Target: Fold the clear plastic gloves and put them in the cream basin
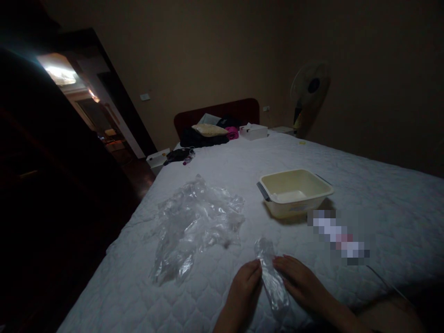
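On the white quilted bed [222, 305] lies a clear plastic bag [272, 282], folded into a long narrow strip. My left hand [244, 282] has its curled fingers at the strip's left edge. From the other side, my right hand [300, 280] grips the right edge, its thumb partly hidden. To the left spreads a loose heap of crumpled clear plastic bags [199, 222]. Beyond my right hand stands a cream plastic basin [294, 208] with grey handles.
A blurred-out object [340, 236] with a cable [385, 282] lies right of my hands. Farther back are dark clothes with a pale cushion [210, 130], a pink roll [232, 133] and a white box [254, 132]. A standing fan [308, 88] is by the wall.
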`<move>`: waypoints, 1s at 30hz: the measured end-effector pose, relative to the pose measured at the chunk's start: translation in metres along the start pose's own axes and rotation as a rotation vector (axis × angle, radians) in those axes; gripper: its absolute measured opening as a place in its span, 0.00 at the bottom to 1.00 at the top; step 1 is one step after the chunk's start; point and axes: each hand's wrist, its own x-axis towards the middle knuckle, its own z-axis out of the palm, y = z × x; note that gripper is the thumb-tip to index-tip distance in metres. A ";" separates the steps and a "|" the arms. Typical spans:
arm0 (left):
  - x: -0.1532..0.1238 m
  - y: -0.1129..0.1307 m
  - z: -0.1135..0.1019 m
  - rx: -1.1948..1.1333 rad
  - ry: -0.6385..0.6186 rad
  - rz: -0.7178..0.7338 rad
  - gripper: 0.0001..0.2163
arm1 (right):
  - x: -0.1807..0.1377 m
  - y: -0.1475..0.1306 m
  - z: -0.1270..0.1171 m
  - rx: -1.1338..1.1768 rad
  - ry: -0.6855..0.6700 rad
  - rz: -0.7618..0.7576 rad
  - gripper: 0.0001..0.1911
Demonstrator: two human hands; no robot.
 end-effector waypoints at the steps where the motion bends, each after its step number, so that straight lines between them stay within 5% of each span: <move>1: 0.001 0.002 -0.001 -0.012 -0.014 -0.034 0.14 | -0.001 0.001 0.001 -0.001 0.005 -0.002 0.22; 13: 0.003 0.004 -0.003 -0.091 -0.014 -0.123 0.11 | 0.013 -0.012 -0.001 0.093 0.057 0.195 0.14; 24: 0.012 0.014 0.015 -0.243 0.072 -0.561 0.14 | 0.026 -0.024 0.004 0.134 0.160 0.359 0.13; 30: 0.017 0.018 0.020 -0.241 0.099 -0.616 0.16 | 0.033 -0.033 0.001 0.162 0.177 0.438 0.17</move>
